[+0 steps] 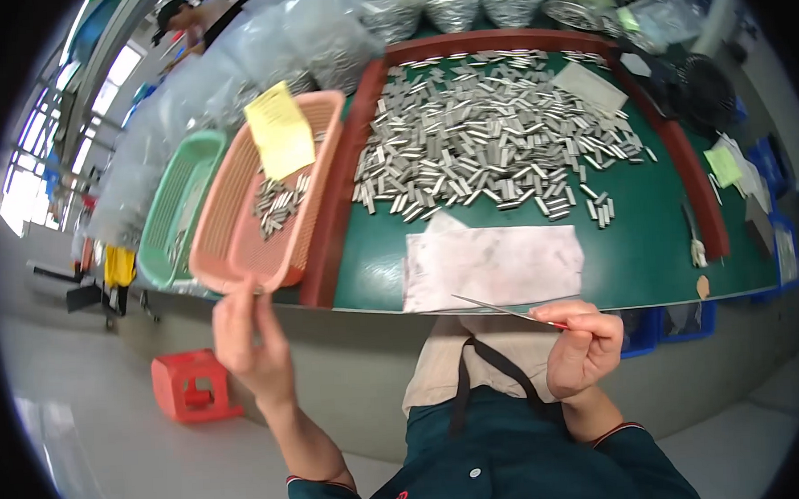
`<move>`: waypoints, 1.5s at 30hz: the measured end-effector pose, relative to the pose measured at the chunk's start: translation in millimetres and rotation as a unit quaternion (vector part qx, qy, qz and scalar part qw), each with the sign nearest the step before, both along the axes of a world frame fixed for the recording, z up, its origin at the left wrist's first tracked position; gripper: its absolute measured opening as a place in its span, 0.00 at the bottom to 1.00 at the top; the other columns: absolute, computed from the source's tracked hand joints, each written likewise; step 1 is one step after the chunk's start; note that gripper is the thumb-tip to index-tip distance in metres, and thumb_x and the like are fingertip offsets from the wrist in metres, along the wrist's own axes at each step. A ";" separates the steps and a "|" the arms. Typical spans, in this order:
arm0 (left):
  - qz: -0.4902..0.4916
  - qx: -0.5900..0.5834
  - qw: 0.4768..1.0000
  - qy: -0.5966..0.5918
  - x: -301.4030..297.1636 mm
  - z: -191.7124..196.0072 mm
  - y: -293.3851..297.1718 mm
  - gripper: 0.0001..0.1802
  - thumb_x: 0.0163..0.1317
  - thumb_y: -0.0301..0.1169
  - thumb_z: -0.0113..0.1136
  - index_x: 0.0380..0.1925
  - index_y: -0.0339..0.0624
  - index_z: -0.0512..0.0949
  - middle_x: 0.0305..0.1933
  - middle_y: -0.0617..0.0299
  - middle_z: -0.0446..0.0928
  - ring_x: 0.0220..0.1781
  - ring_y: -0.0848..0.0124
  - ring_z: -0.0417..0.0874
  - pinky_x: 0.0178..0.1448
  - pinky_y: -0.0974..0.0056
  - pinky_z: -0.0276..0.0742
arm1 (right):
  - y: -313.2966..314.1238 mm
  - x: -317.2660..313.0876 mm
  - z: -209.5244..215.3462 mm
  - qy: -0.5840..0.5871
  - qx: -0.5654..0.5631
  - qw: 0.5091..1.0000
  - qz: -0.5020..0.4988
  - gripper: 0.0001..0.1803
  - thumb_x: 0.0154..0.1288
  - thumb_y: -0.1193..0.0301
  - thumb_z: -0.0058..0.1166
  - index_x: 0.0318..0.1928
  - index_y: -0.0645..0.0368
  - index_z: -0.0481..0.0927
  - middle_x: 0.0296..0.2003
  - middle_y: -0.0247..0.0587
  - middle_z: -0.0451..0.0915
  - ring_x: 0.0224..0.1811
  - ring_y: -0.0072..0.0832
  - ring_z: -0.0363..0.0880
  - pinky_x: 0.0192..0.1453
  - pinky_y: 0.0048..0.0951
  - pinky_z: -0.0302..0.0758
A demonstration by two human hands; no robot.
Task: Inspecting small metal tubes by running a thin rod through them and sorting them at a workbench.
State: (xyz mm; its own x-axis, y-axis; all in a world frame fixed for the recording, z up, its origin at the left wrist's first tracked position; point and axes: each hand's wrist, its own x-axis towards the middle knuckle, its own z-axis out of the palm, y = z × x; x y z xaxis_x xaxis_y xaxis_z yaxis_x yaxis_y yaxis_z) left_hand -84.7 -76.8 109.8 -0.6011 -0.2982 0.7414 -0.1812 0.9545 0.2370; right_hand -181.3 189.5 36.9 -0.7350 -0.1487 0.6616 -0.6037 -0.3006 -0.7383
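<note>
My left hand is at the near end of the pink basket, its thumb and fingers pinched together at the rim. Something small and dark seems to be at the fingertips, too small to name. In front of my body, my right hand is closed round the red handle of a thin pointed metal tool. The tool's tip points left, over the near edge of a stained white cloth. Beyond the cloth, many small grey metal pieces lie heaped on the green tabletop.
A red-brown raised border frames the work surface. The pink basket holds metal pieces and a yellow paper; a green basket stands left of it. Filled plastic bags line the back. A red stool stands on the floor.
</note>
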 end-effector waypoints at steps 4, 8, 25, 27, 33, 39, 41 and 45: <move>0.031 -0.044 0.998 -0.009 -34.6 6.9 -18.9 0.12 0.52 0.17 0.50 0.39 0.33 0.73 0.37 0.52 0.72 0.41 0.60 0.72 0.46 0.61 0.67 | 17.5 -9.0 -0.8 -0.014 -0.036 0.994 -0.104 0.06 0.66 0.74 0.34 0.37 0.64 0.61 0.29 0.56 0.74 0.29 0.35 0.76 0.36 0.29 0.75; -0.065 0.079 0.995 0.003 -61.6 -2.0 19.1 0.07 0.47 0.16 0.54 0.29 0.33 0.74 0.30 0.56 0.72 0.34 0.62 0.73 0.39 0.65 0.69 | 25.0 -23.3 -5.9 -0.031 -0.051 0.983 -0.175 0.05 0.65 0.75 0.34 0.37 0.64 0.62 0.29 0.54 0.74 0.29 0.34 0.74 0.36 0.30 0.75; -0.301 0.036 0.933 -0.193 -170.2 -59.2 113.0 0.05 0.42 0.22 0.60 0.21 0.34 0.75 0.26 0.56 0.69 0.33 0.59 0.70 0.37 0.60 0.66 | 32.1 -49.1 -21.7 -0.057 -0.124 0.965 -0.222 0.04 0.64 0.77 0.35 0.38 0.66 0.63 0.30 0.53 0.75 0.31 0.32 0.76 0.37 0.28 0.75; -0.312 0.041 0.934 -0.167 -164.1 -51.6 111.8 0.06 0.42 0.21 0.59 0.22 0.35 0.72 0.26 0.57 0.68 0.33 0.60 0.69 0.37 0.60 0.65 | 32.6 -49.7 -23.6 -0.055 -0.125 0.966 -0.218 0.04 0.64 0.77 0.35 0.37 0.65 0.63 0.30 0.53 0.75 0.31 0.33 0.76 0.37 0.29 0.75; -0.269 0.500 0.818 -0.093 -59.1 -30.1 76.5 0.05 0.51 0.18 0.54 0.30 0.33 0.71 0.33 0.57 0.75 0.33 0.75 0.75 0.37 0.73 0.70 | 29.2 -38.5 -22.6 -0.014 -0.102 0.972 -0.212 0.08 0.67 0.71 0.33 0.39 0.63 0.63 0.30 0.54 0.74 0.29 0.34 0.73 0.35 0.32 0.74; -0.126 0.827 0.543 0.070 40.0 -91.5 56.1 0.10 0.54 0.22 0.55 0.37 0.35 0.72 0.31 0.59 0.74 0.30 0.75 0.73 0.36 0.74 0.68 | -17.0 16.0 -12.2 0.073 0.016 0.993 0.094 0.07 0.63 0.71 0.41 0.36 0.62 0.64 0.30 0.53 0.77 0.28 0.40 0.78 0.29 0.33 0.76; -0.100 0.867 0.474 0.114 61.7 -110.2 56.6 0.08 0.55 0.23 0.55 0.36 0.35 0.73 0.31 0.60 0.74 0.31 0.75 0.73 0.37 0.73 0.69 | -38.3 31.5 -20.1 0.081 0.056 0.982 0.160 0.04 0.61 0.75 0.43 0.35 0.62 0.66 0.31 0.53 0.77 0.29 0.40 0.78 0.30 0.32 0.76; -0.086 0.875 0.455 0.139 75.5 -122.7 61.0 0.07 0.56 0.23 0.54 0.35 0.35 0.73 0.31 0.60 0.74 0.32 0.76 0.73 0.38 0.73 0.69 | -63.4 43.9 -28.1 0.120 0.094 0.963 0.222 0.07 0.55 0.79 0.47 0.36 0.64 0.66 0.31 0.51 0.77 0.28 0.39 0.78 0.28 0.30 0.76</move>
